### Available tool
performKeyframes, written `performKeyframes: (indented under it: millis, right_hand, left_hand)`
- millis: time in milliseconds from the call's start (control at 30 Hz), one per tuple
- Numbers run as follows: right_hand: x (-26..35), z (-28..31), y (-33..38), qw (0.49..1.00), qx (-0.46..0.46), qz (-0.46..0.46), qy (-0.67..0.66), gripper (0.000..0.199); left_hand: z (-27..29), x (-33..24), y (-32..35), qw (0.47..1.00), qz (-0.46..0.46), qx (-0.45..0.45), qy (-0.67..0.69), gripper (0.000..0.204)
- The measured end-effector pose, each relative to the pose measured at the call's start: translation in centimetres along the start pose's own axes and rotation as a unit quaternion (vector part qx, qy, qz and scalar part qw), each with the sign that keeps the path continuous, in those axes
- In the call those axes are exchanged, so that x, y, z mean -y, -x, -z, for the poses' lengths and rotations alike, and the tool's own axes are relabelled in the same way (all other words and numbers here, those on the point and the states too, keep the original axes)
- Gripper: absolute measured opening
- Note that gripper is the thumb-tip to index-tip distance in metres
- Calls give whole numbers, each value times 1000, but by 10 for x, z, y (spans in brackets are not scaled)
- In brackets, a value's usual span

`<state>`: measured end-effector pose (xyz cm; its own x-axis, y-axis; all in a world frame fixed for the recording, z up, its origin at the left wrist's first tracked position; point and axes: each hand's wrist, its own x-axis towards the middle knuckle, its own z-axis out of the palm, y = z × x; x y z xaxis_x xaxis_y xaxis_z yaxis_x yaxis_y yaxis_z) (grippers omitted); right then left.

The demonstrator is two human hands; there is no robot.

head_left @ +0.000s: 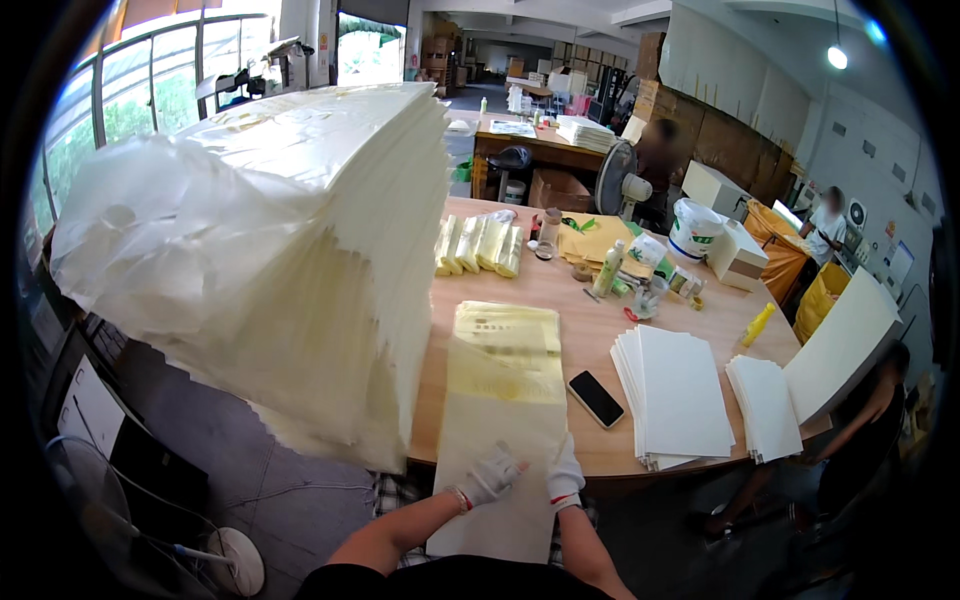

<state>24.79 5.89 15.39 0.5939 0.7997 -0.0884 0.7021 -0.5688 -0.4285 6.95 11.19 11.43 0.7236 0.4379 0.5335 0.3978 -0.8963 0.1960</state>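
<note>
While both gloved hands are pressing flat on its near end, a long pale-yellow bag [505,400] is lying on the wooden table [590,300], its long axis running straight away from the worker and its printed end pointing toward the far side. The left hand [490,475] is spreading open fingers on the sheet; the right hand [565,478] is resting beside it, fingers loose. The bag's near edge is overhanging the table, hidden past the wrists. A towering paper stack [300,250] is blocking the left.
</note>
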Motion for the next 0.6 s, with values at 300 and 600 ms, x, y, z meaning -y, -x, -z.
performKeyframes:
  millis: [300,600]
  right_hand:
    - [-17,18,-21,980,125,77,133,74]
    - [-52,35,112,962,191,122,-155,70]
  left_hand:
    - [-12,81,37,837,438,-121,304,16]
    - [93,-56,123,863,441,-27,245,24]
